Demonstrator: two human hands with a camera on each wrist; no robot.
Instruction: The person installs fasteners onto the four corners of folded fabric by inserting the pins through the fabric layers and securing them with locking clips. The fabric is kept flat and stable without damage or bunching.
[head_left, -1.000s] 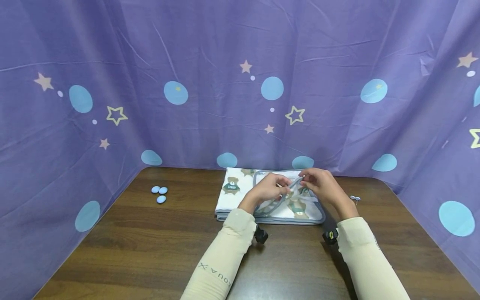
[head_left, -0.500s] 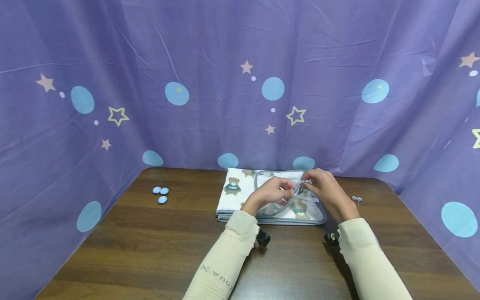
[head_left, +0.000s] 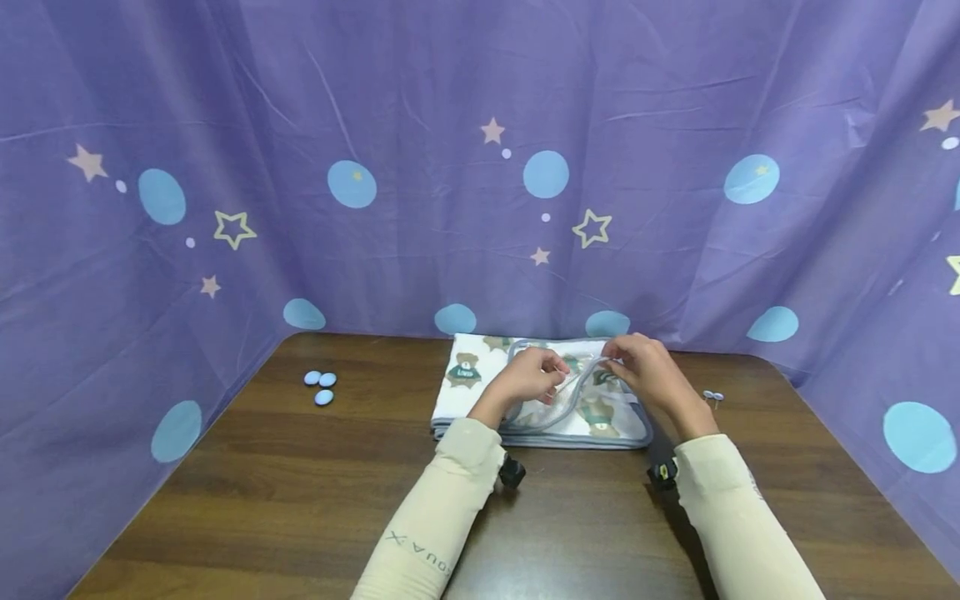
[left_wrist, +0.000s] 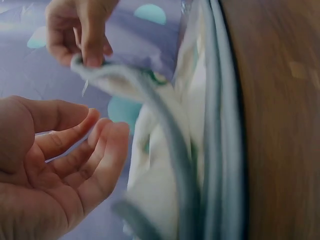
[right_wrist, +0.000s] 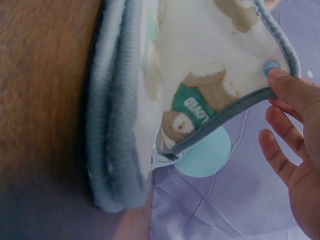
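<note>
The folded cloth (head_left: 462, 396) lies on the desk (head_left: 360, 483) beneath both hands, one corner raised. The right hand (head_left: 643, 367) pinches that corner, thumb at a blue button (right_wrist: 271, 65), probably to hold the flap off the layers below. The left hand (head_left: 528, 377), just beside the flap, curves loosely, nothing visible between its fingers. Left of it sit three caps (head_left: 326, 380); right of the right hand, two pins (head_left: 718, 397), apparently set out of the cloth's way.
</note>
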